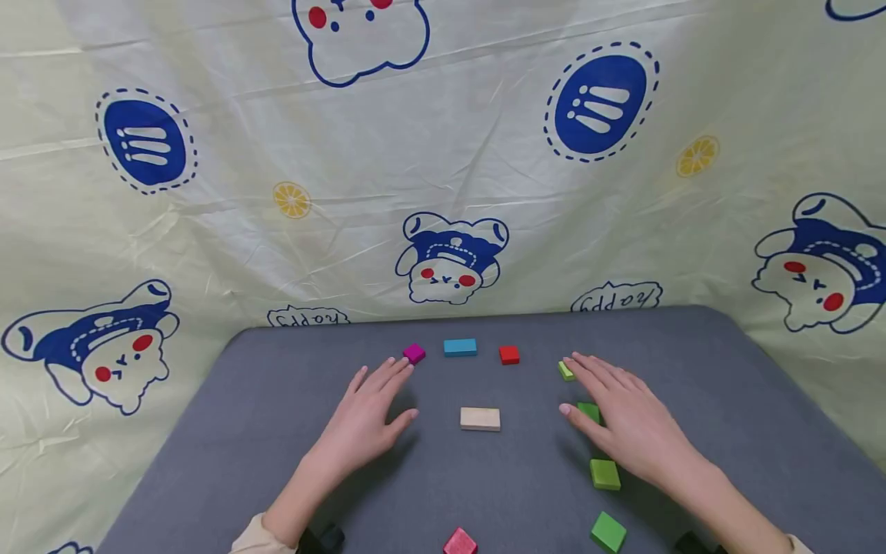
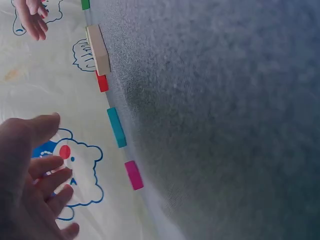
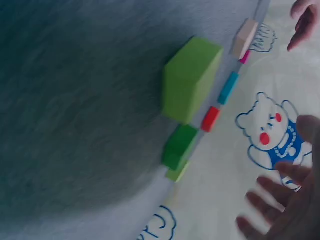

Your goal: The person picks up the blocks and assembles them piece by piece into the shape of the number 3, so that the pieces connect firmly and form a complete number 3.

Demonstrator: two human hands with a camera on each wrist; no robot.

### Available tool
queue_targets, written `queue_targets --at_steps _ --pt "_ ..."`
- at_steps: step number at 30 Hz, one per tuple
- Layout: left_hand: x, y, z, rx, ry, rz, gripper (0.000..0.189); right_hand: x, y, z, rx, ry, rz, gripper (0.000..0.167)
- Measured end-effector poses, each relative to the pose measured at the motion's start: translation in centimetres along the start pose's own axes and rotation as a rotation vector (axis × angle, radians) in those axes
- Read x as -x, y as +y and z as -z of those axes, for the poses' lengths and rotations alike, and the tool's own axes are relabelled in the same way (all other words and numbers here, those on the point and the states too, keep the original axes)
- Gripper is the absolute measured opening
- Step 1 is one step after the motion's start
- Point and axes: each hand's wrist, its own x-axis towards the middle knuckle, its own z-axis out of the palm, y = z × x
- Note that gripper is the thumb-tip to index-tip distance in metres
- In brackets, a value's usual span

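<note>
Both hands hover over a dark grey table and hold nothing. In the head view the left hand [image 1: 363,423] has its fingers extended, its fingertips near a magenta block [image 1: 414,353]. The right hand [image 1: 633,423] is likewise spread, above a column of green blocks on the right; it partly hides a dark green block [image 1: 590,412] and a small light green block [image 1: 566,371]. A plain wooden block [image 1: 481,419] lies between the hands. In the right wrist view a light green block [image 3: 190,80] appears large, apart from the fingers [image 3: 272,192].
Along the far side lie a blue block [image 1: 460,348] and a red block [image 1: 509,355]. Nearer are a light green block [image 1: 605,475], a green block [image 1: 608,532] and a pink block [image 1: 460,542]. A printed cloth [image 1: 443,154] hangs behind the table [image 1: 277,431].
</note>
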Motion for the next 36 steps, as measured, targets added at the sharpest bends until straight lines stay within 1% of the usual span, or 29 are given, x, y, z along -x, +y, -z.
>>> queue_targets --at_steps 2,5,8,12,17,20,23,26,29,31,36 --pt "-0.3 -0.1 -0.3 0.052 -0.013 -0.013 0.065 -0.1 0.5 -0.3 -0.062 0.003 0.034 0.065" --pt "-0.7 -0.2 -0.7 0.125 -0.025 -0.037 0.061 -0.1 1.1 -0.6 -0.15 -0.017 0.069 0.059" --pt "-1.2 -0.2 -1.0 0.2 -0.05 -0.042 0.057 -0.2 1.6 -0.9 -0.186 -0.032 0.09 0.056" --pt "-1.8 0.0 -1.5 0.294 -0.107 -0.017 0.055 -0.4 2.2 -1.1 -0.214 -0.049 0.106 0.053" --pt "-2.5 0.7 -2.0 0.401 -0.182 0.022 0.051 -0.5 2.6 -1.3 -0.258 -0.085 0.099 0.051" --pt "-2.9 1.2 -2.7 0.475 -0.207 0.045 0.048 -0.5 2.7 -1.4 -0.281 -0.092 0.099 0.051" --pt "-3.2 1.6 -3.4 0.549 -0.217 0.053 0.047 -0.5 2.9 -1.5 -0.302 -0.09 0.095 0.05" --pt "-3.4 1.9 -4.0 0.584 -0.233 0.048 0.045 -0.4 3.0 -1.5 -0.309 -0.095 0.086 0.049" --pt "-3.6 2.2 -4.5 0.58 -0.241 0.045 0.044 -0.3 3.1 -1.6 -0.319 -0.101 0.081 0.049" --pt "-3.7 2.3 -4.6 0.581 -0.253 0.053 0.043 -0.2 3.2 -1.7 -0.324 -0.107 0.08 0.048" --pt "-4.1 2.7 -4.8 0.595 -0.28 0.043 0.04 -0.2 3.6 -1.8 -0.34 -0.119 0.072 0.048"
